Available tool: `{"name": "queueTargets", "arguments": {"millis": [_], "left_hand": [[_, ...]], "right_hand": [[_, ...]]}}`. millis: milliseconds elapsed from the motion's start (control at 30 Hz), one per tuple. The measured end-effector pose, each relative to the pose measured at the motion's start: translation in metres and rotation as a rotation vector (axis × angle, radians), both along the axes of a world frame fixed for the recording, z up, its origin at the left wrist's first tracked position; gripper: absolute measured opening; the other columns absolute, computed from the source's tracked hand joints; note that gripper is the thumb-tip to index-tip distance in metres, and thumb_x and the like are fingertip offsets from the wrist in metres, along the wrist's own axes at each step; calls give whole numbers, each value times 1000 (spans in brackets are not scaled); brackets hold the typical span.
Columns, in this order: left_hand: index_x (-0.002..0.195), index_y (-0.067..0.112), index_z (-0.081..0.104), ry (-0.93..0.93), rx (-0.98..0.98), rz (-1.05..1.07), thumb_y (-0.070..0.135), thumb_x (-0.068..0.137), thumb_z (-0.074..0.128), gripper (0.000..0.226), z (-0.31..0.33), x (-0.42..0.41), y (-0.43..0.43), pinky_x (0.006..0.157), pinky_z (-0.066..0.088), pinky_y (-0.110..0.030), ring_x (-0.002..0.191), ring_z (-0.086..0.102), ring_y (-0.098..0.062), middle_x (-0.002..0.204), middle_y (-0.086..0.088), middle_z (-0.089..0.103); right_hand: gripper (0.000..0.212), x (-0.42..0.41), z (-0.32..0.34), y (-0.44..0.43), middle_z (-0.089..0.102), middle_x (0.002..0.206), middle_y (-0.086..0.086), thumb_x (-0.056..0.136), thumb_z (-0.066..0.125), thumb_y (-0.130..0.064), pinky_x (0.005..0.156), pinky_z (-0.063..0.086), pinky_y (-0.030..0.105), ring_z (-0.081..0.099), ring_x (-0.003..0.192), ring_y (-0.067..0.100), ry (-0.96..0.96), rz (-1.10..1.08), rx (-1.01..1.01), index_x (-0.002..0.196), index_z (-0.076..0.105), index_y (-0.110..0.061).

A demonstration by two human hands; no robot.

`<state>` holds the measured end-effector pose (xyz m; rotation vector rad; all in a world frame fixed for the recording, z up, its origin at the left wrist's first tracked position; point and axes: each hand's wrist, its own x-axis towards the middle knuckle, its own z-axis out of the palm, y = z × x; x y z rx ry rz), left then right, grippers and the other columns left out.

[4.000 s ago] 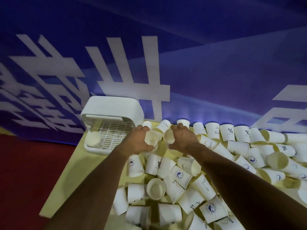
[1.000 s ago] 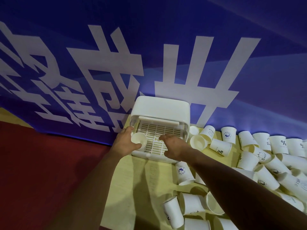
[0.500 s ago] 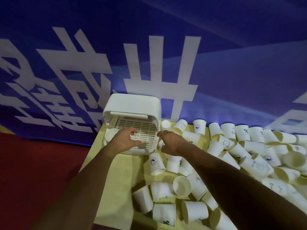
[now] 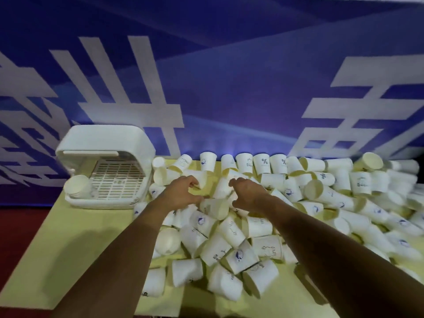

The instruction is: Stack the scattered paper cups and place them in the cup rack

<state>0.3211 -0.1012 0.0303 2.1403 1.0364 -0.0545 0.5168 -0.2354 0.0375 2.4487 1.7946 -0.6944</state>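
Observation:
Many white paper cups point(image 4: 231, 230) lie scattered in a heap over the middle and right of the yellow table point(image 4: 75, 244). The white cup rack point(image 4: 103, 143) stands at the table's far left, its lid up over a slotted tray. A short stack of cups point(image 4: 76, 185) lies on its side in the rack's left part. My left hand point(image 4: 181, 191) and my right hand point(image 4: 246, 195) hover side by side over the heap's far left, fingers loosely curled and holding nothing. One tipped cup point(image 4: 215, 207) lies just below and between them.
A blue banner wall point(image 4: 229, 99) with large white characters rises directly behind the table. Red floor point(image 4: 20, 228) shows to the left of the table. A bare strip of tabletop runs in front of the rack, left of the heap.
Both hands have left the rack and moved right to the heap of cups. The stack I held at the rack now lies inside it. The view has swung right.

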Motion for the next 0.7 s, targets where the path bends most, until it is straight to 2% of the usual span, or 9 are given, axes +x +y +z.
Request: {"name": "queueTargets", "arguments": {"millis": [233, 400, 500, 700], "left_hand": [[128, 24, 55, 115, -5, -137, 37, 76, 81, 60, -13, 70, -31, 97, 48, -36, 112, 55, -18, 126, 0, 56], [131, 27, 53, 172, 73, -220, 38, 75, 80, 63, -24, 100, -31, 95, 45, -33, 113, 53, -15, 129, 3, 53], [134, 29, 52, 239, 160, -347, 41, 76, 78, 64, -33, 117, -34, 99, 44, -39, 119, 47, -20, 130, 2, 51], [135, 27, 52, 306, 289, -557, 30, 78, 74, 61, -58, 144, -43, 100, 40, -37, 121, 43, -22, 132, 3, 50]], "right_hand": [[59, 66, -15, -45, 55, 128, 11, 81, 67, -25, 89, 50, 37, 56, 115, 29, 2, -136, 8, 135, 47, -13], [63, 84, -30, -55, 53, 125, 10, 81, 67, -32, 93, 48, 43, 53, 115, 30, -44, -165, -53, 135, 44, -13], [71, 89, -44, -58, 49, 128, 11, 78, 70, -37, 99, 44, 47, 49, 118, 31, -22, -184, -81, 138, 40, -15], [74, 93, -62, -48, 49, 129, 10, 77, 71, -45, 100, 44, 43, 52, 117, 30, -24, -174, -114, 137, 41, -15]]}}
